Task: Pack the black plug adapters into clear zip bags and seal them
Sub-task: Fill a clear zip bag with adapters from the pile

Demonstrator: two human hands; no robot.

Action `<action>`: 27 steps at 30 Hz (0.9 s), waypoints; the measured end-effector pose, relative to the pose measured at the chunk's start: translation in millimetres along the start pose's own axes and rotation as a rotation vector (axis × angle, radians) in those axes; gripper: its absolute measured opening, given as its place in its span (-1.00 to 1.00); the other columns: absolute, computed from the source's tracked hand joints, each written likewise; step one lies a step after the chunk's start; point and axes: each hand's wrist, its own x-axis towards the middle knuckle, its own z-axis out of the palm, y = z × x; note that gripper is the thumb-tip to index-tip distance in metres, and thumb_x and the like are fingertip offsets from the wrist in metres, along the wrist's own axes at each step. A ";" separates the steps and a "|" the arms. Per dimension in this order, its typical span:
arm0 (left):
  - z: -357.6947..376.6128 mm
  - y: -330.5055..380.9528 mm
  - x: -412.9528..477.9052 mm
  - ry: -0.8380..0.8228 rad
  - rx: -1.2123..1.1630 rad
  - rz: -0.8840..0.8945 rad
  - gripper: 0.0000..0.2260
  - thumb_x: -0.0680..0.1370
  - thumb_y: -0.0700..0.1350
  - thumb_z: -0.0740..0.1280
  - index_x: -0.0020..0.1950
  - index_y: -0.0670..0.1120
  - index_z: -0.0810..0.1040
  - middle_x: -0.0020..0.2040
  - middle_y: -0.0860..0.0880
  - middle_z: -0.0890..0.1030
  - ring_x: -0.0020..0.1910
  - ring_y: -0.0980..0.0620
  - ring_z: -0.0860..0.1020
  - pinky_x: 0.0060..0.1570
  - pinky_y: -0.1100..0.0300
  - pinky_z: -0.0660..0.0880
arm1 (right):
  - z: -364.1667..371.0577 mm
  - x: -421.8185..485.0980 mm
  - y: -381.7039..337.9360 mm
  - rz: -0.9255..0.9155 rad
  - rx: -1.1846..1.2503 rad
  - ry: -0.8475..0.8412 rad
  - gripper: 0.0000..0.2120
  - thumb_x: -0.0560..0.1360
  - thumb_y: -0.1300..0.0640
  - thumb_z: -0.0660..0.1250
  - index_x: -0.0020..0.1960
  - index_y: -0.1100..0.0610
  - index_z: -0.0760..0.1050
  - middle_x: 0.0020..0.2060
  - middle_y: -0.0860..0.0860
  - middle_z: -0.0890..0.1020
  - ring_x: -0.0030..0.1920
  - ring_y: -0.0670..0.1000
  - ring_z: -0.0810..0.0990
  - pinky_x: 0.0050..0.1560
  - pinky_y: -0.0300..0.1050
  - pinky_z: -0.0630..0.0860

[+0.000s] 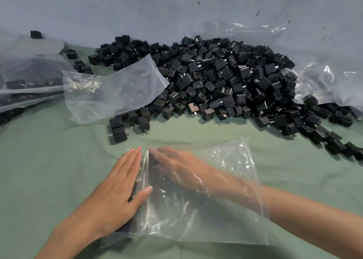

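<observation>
A clear zip bag (216,215) lies flat on the green cloth in front of me, its mouth to the right. My right hand (176,166) reaches inside it up to the forearm, fingers straight, against black adapters (135,186) lined up at the bag's closed left end. My left hand (119,188) lies flat outside the bag, pressing that same end, fingers extended. A big heap of black plug adapters (216,81) fills the cloth behind. The adapters in the bag are mostly hidden by my hands.
An empty clear zip bag (110,89) leans on the heap's left side. Filled bags (25,78) are stacked at far left. Crumpled clear plastic (324,78) lies at the right. Loose adapters (117,129) sit just beyond my hands.
</observation>
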 end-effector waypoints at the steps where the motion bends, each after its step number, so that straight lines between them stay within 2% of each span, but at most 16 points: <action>1: -0.2 -0.3 0.0 0.005 -0.001 0.005 -0.23 0.43 0.43 -0.24 0.50 0.05 -0.37 0.47 0.24 -0.42 0.44 0.27 -0.40 0.46 0.25 -0.25 | 1.9 4.8 -4.4 0.001 0.074 0.016 -0.66 0.65 0.27 0.10 0.38 0.38 0.33 0.23 0.35 0.48 0.19 0.34 0.50 0.18 0.07 0.47; 3: -1.3 -0.5 -0.1 0.014 -0.008 0.008 -0.23 0.43 0.43 -0.22 0.50 0.05 -0.36 0.47 0.25 -0.42 0.45 0.28 -0.39 0.44 0.29 -0.27 | 3.1 11.2 -6.7 0.058 0.038 0.039 -0.67 0.66 0.24 0.07 0.38 0.33 0.34 0.17 0.33 0.51 0.12 0.31 0.53 0.08 -0.08 0.53; 5: -2.1 -0.6 -0.3 0.023 -0.016 0.010 -0.22 0.42 0.43 -0.21 0.50 0.06 -0.36 0.47 0.26 -0.43 0.45 0.28 -0.38 0.43 0.30 -0.27 | 6.1 11.5 -5.3 0.084 -0.118 0.065 -0.62 0.66 0.19 0.09 0.45 0.24 0.26 0.16 0.26 0.52 0.05 0.21 0.54 0.04 -0.09 0.51; 7: -2.1 -0.8 -0.2 0.033 -0.010 0.013 -0.22 0.42 0.44 -0.21 0.49 0.06 -0.37 0.47 0.25 -0.42 0.45 0.27 -0.38 0.44 0.27 -0.24 | 4.9 9.4 -8.6 0.072 -0.106 0.125 -0.62 0.66 0.15 0.12 0.44 0.27 0.29 0.10 0.22 0.54 -0.11 0.05 0.49 -0.06 -0.30 0.42; 8: -1.8 -1.0 0.0 0.039 -0.011 0.017 -0.22 0.43 0.44 -0.20 0.50 0.06 -0.36 0.48 0.24 -0.40 0.46 0.27 -0.36 0.45 0.26 -0.23 | 5.9 7.8 -8.3 0.053 -0.063 0.166 -0.61 0.66 0.14 0.13 0.43 0.29 0.31 0.06 0.22 0.55 -0.14 0.03 0.48 -0.09 -0.32 0.41; 10: -1.2 -1.5 1.1 0.051 -0.033 0.027 -0.20 0.44 0.44 -0.15 0.52 0.05 -0.33 0.52 0.22 -0.31 0.48 0.27 -0.30 0.46 0.24 -0.16 | 5.5 1.9 -5.5 0.000 0.004 0.204 -0.61 0.65 0.20 0.15 0.44 0.30 0.29 0.11 0.26 0.55 0.00 0.14 0.55 0.09 -0.14 0.48; 12: -1.6 -1.9 3.0 0.069 -0.057 0.029 -0.18 0.44 0.45 -0.09 0.55 0.04 -0.26 0.54 0.20 -0.15 0.48 0.30 -0.19 0.45 0.23 -0.07 | 5.3 -2.5 -1.6 0.000 0.099 0.219 -0.58 0.60 0.34 0.17 0.45 0.31 0.25 0.29 0.30 0.46 0.28 0.21 0.45 0.30 0.04 0.37; 13: -2.2 -2.0 4.2 0.079 -0.071 0.024 -0.16 0.44 0.45 -0.06 0.56 0.03 -0.21 0.52 0.19 -0.06 0.46 0.33 -0.13 0.44 0.24 -0.03 | 6.0 -2.9 -1.7 0.021 0.122 0.218 -0.56 0.59 0.37 0.18 0.46 0.30 0.25 0.35 0.27 0.42 0.35 0.19 0.40 0.35 0.03 0.31; 16: -5.2 -2.4 8.8 0.104 -0.143 0.027 -0.14 0.40 0.44 0.05 0.55 0.08 -0.20 0.41 0.24 0.04 0.39 0.36 0.01 0.39 0.29 0.05 | 11.6 0.7 -3.0 0.073 0.175 0.279 -0.63 0.61 0.25 0.20 0.40 0.29 0.36 0.25 0.23 0.52 0.22 0.15 0.52 0.25 0.00 0.44; 18: -6.1 -2.4 10.7 0.099 -0.196 0.035 -0.15 0.39 0.43 0.11 0.50 0.17 -0.27 0.35 0.30 -0.01 0.37 0.36 0.06 0.38 0.30 0.06 | 14.7 4.4 0.3 0.105 0.178 0.301 -0.67 0.60 0.29 0.20 0.35 0.33 0.40 0.19 0.27 0.55 0.16 0.23 0.54 0.18 0.11 0.47; 20: -5.0 -2.9 11.3 0.084 -0.245 0.033 -0.14 0.38 0.42 0.13 0.47 0.21 -0.30 0.34 0.33 -0.05 0.37 0.37 0.06 0.38 0.30 0.05 | 16.1 7.3 0.9 0.078 0.356 0.325 -0.73 0.59 0.34 0.19 0.26 0.39 0.44 0.11 0.35 0.56 0.08 0.28 0.56 0.15 0.14 0.50; 21: -4.1 -3.3 11.4 0.076 -0.264 0.030 -0.14 0.37 0.43 0.13 0.47 0.20 -0.30 0.34 0.35 -0.07 0.38 0.40 0.03 0.39 0.32 0.03 | 19.3 9.1 2.4 0.067 0.458 0.344 -0.75 0.59 0.35 0.18 0.22 0.41 0.46 0.08 0.38 0.56 0.05 0.25 0.56 0.16 0.06 0.51; 23: -3.2 -4.3 11.6 0.061 -0.287 0.027 -0.13 0.36 0.44 0.11 0.48 0.19 -0.28 0.36 0.38 -0.12 0.39 0.46 -0.05 0.39 0.34 -0.01 | 26.5 14.1 3.5 0.084 0.480 0.408 -0.76 0.56 0.39 0.20 0.19 0.40 0.50 0.05 0.39 0.55 0.02 0.18 0.52 0.17 -0.14 0.49; 24: -2.8 -4.5 11.9 0.060 -0.290 0.036 -0.14 0.37 0.44 0.11 0.49 0.17 -0.26 0.39 0.37 -0.14 0.41 0.45 -0.08 0.40 0.33 -0.02 | 31.5 15.3 6.1 0.103 0.412 0.412 -0.75 0.58 0.33 0.20 0.21 0.37 0.51 0.06 0.35 0.53 0.02 0.18 0.50 0.14 -0.13 0.47; 25: -2.2 -4.6 12.2 0.065 -0.291 0.047 -0.15 0.38 0.43 0.11 0.50 0.16 -0.25 0.42 0.36 -0.15 0.44 0.42 -0.10 0.41 0.31 -0.02 | 33.6 15.3 6.1 0.132 0.381 0.402 -0.68 0.63 0.14 0.17 0.25 0.32 0.51 0.09 0.30 0.51 0.03 0.16 0.50 0.10 -0.15 0.46; 27: -2.0 -4.7 12.8 0.069 -0.295 0.053 -0.16 0.39 0.43 0.11 0.50 0.16 -0.24 0.47 0.33 -0.17 0.47 0.37 -0.11 0.41 0.27 -0.01 | 29.6 12.6 -0.2 0.139 0.407 0.399 -0.32 0.53 -0.29 -0.05 0.29 0.18 0.50 0.11 0.17 0.53 0.02 0.03 0.51 0.04 -0.33 0.42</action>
